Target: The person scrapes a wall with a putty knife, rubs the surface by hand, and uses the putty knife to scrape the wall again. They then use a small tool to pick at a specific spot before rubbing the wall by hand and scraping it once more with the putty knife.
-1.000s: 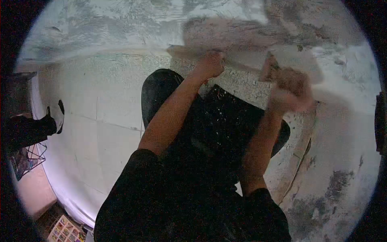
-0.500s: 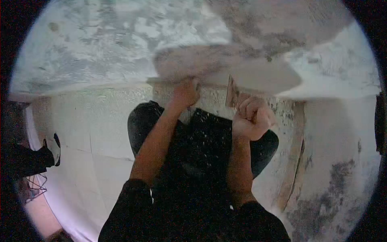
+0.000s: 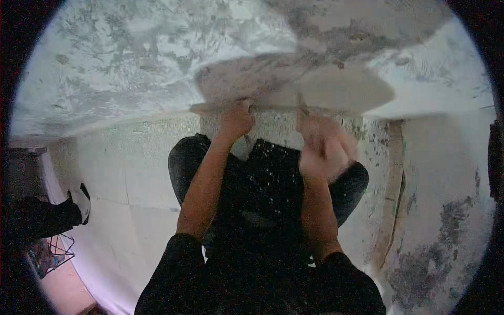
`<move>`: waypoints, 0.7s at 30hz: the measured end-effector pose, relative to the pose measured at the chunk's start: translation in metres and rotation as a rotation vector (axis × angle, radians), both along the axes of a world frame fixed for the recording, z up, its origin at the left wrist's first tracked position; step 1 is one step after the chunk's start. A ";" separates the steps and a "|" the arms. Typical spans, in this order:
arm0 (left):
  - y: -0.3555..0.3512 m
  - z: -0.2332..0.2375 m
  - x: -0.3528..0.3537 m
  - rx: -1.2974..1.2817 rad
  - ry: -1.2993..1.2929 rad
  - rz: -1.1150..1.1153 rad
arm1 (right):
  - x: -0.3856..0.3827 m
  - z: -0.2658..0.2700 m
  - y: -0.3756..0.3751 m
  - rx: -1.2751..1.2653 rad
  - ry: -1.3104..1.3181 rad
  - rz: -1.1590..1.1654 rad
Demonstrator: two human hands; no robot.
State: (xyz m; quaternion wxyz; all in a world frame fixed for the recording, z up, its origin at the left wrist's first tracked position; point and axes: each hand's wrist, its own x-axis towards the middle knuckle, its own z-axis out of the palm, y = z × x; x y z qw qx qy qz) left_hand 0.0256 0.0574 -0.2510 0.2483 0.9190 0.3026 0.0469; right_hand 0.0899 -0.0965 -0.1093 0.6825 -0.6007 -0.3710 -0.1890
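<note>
My left hand [image 3: 236,122] is closed at the foot of the plastered wall, around the handle of a putty knife. Its pale grey blade [image 3: 242,148] shows below the fist, over my dark trousers. Farther right, my right hand [image 3: 326,144] is blurred by motion and closed on a second putty knife [image 3: 301,104]. That blade appears nearly edge-on, its tip pointing up toward the wall. In front of both hands, a smooth, darker patch of plaster [image 3: 336,86] runs along the wall's lower part.
Pale floor [image 3: 105,173], speckled with plaster near the wall, surrounds my bent, dark-clothed legs [image 3: 189,157]. A wooden strip [image 3: 392,194] runs along the right side, beside a stained grey surface [image 3: 446,241]. At left are another person's shoe and dark trouser leg [image 3: 58,212], near a black wire frame [image 3: 62,252].
My right hand has turned its putty knife from showing a broad blade face to nearly edge-on. My left hand has stayed near the wall's foot. The view has shifted slightly.
</note>
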 end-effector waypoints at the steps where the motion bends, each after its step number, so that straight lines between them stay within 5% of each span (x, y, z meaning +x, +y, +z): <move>1: 0.008 -0.007 0.004 0.029 -0.079 0.000 | -0.005 0.010 -0.003 0.401 0.211 0.474; 2: 0.009 -0.015 0.001 0.046 -0.142 -0.006 | 0.002 -0.008 0.003 0.400 0.218 0.478; 4: -0.006 0.021 -0.005 0.055 -0.123 -0.015 | 0.022 -0.053 0.014 -0.037 0.228 0.213; 6: -0.002 0.042 -0.005 0.090 -0.123 -0.005 | 0.022 -0.030 0.017 0.042 0.027 0.151; 10: 0.020 0.038 0.002 -0.073 0.213 0.013 | 0.015 -0.023 0.004 0.342 0.445 0.385; 12: 0.004 0.036 -0.009 -0.098 0.315 -0.005 | 0.019 -0.021 0.016 -0.146 0.254 0.063; 13: -0.003 0.038 -0.014 0.065 0.194 0.007 | 0.024 -0.021 0.023 -0.159 -0.176 -0.174; 14: -0.002 0.039 -0.015 0.233 0.066 0.030 | 0.022 -0.018 0.022 -0.144 -0.184 -0.174; 16: 0.009 0.032 -0.013 0.089 0.144 -0.009 | 0.003 -0.012 0.004 0.380 0.495 0.622; 17: 0.017 0.030 -0.010 -0.049 0.210 -0.050 | 0.004 -0.013 0.011 0.374 0.497 0.635; 19: 0.014 0.047 -0.006 -0.062 0.329 -0.058 | -0.001 -0.017 0.021 0.178 -0.116 0.020; 21: 0.014 0.047 -0.007 -0.049 0.434 -0.082 | 0.002 -0.039 0.019 0.097 0.101 0.126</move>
